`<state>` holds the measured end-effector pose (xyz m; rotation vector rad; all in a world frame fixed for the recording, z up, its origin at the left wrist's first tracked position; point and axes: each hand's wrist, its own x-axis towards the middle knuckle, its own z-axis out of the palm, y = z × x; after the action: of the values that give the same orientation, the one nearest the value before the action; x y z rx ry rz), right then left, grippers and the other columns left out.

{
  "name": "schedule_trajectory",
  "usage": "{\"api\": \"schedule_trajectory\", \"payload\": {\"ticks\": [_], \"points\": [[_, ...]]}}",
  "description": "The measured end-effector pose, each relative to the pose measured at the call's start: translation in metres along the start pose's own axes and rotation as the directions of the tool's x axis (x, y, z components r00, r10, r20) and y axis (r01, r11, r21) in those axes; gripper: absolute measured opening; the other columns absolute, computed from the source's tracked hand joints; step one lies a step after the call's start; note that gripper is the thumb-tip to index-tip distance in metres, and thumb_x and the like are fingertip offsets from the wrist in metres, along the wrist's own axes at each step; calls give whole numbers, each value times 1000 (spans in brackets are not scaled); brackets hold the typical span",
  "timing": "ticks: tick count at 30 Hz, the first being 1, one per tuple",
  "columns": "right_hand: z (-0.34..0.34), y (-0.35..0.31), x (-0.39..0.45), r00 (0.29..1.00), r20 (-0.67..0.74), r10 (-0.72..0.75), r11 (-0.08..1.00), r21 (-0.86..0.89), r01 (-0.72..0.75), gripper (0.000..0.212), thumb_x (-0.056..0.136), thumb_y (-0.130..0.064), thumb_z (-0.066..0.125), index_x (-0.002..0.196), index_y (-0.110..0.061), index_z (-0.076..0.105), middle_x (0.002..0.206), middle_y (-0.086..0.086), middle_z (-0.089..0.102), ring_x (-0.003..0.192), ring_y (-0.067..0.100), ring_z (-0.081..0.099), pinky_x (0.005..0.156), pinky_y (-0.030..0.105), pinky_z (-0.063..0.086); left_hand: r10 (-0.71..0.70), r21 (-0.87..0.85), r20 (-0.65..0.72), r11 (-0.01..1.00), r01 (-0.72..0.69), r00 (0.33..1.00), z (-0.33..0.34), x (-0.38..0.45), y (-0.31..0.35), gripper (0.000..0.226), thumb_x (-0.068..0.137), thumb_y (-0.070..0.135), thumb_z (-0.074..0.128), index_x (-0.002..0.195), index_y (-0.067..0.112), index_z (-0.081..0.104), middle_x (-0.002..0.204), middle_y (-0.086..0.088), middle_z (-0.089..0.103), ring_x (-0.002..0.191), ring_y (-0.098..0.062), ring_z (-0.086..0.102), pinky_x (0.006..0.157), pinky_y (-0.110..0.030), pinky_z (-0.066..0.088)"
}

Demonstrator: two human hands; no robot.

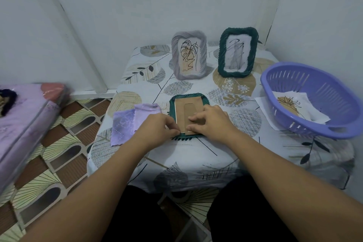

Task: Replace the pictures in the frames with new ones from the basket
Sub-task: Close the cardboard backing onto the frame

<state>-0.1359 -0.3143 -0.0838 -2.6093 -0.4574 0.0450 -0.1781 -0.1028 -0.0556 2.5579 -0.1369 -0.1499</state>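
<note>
A dark green woven frame [204, 100] lies face down on the table, its brown cardboard back [189, 107] facing up. My left hand [157, 129] pinches the near left corner of the backing with curled fingers. My right hand [209, 122] rests on the backing's near right part, fingertips pressing at its lower edge. Two frames stand upright at the back: a grey one [189, 55] with a leaf drawing and a dark green one [237, 52] with a scribbled picture. The purple basket [306, 72] at the right holds a new picture [288, 104].
A lilac cloth [129, 122] lies left of the flat frame. White paper [262, 102] pokes out from under the basket. The patterned tablecloth [196, 155] hangs over the near edge. A pink mattress [25, 122] is at the left, above a tiled floor; walls close in behind.
</note>
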Motion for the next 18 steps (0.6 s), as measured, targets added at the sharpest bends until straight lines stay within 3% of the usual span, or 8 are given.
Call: {"api": "schedule_trajectory", "payload": {"ticks": [5,10,18], "points": [[-1,0,1,1000,-12,-2,1000,17,2,50,79,-71,71,122,-45,72,96,-13,48,110,18,42,97,39,36,4,92,14,996,-5,1000,1,3,3,4,88,26,75,88,25,78,70,16,66,67,-1,59,59,-21,43],[-2,2,4,1000,-11,-7,1000,14,7,51,77,-73,71,119,-46,73,89,-16,43,103,14,37,92,37,33,53,261,-39,965,-41,998,11,1,6,9,89,25,66,90,22,74,86,3,74,80,-20,67,71,-34,57],[-2,2,4,1000,-10,-13,1000,11,13,52,76,-76,70,119,-47,73,89,-16,43,102,15,39,88,37,33,-78,167,-160,980,105,984,20,6,11,9,88,22,64,90,17,71,83,-2,72,81,-24,67,73,-38,57]]}}
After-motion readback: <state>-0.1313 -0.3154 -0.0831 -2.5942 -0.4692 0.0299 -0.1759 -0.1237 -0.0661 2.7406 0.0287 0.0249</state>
